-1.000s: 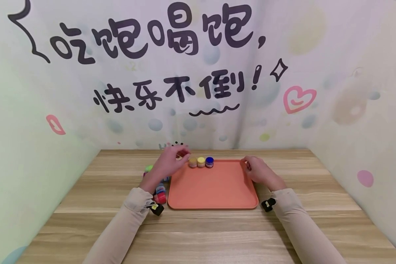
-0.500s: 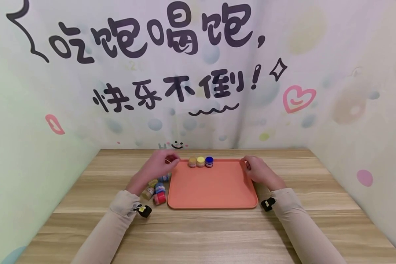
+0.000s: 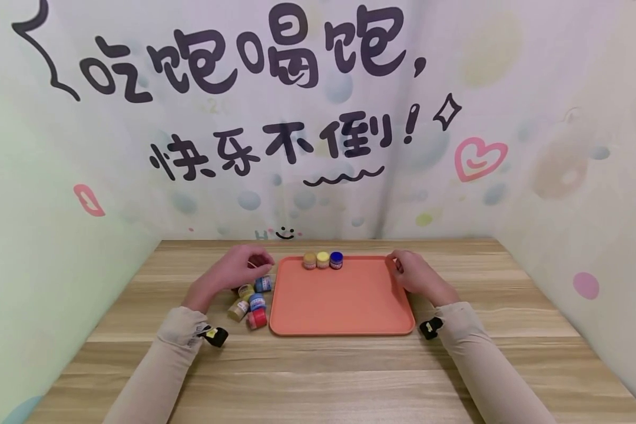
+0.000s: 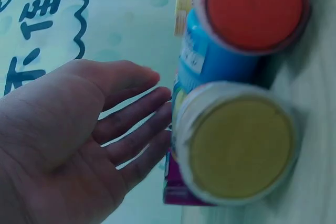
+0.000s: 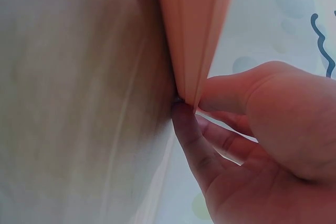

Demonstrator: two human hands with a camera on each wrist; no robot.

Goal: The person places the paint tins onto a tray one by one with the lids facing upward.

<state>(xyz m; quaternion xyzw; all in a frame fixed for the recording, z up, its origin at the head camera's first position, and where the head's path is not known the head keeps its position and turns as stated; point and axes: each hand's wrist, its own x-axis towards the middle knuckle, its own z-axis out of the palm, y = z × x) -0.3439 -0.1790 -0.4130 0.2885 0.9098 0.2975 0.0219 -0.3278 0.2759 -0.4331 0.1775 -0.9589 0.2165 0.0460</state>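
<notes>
Fingers of the left hand are extended and slack, with nothing between them; the left wrist view shows the bare palm. Half a second ago that hand was at the far left corner of the tray, and a second ago near the row of jars; now it has drawn off past the tray's left edge, over the loose jars. Whether a fingertip touches any of them I cannot tell.

Under and beside it, with the sleeve out of the way, more of the pile has come into sight: two light blue jars, an olive jar, a beige jar on its side and a red jar nearest the tray's near left corner. Something purple shows behind them in the left wrist view.

Right hand has not shifted: thumb and finger pinch the tray's rim by its far right corner.

Along the tray's far edge, left of its middle, a tan jar, a yellow jar and a dark blue jar stand upright as before. So the retreat seems to leave the row undisturbed and the left hand free, with several jars still on the counter.
</notes>
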